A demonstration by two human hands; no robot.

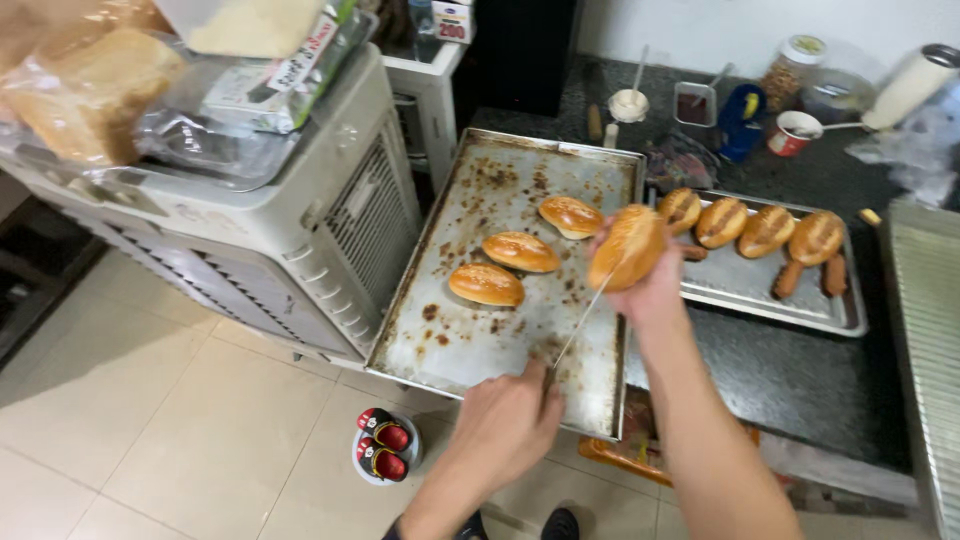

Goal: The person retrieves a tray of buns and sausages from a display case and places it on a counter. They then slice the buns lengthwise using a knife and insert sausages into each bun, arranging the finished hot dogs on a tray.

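Note:
My right hand holds a golden oval bun up over the right edge of a large stained baking tray. My left hand grips the handle of a thin knife, and the blade tip reaches the underside of the held bun. Three more buns lie on the large tray, left of the held one. Just right of it, a smaller metal tray carries several buns and a couple of sausages.
Both trays rest on a dark stone counter. Cups, jars and a paper roll stand at the back. A ribbed metal sheet is at the right. A white appliance topped with bagged bread stands left. Small red shoes sit on the tiled floor.

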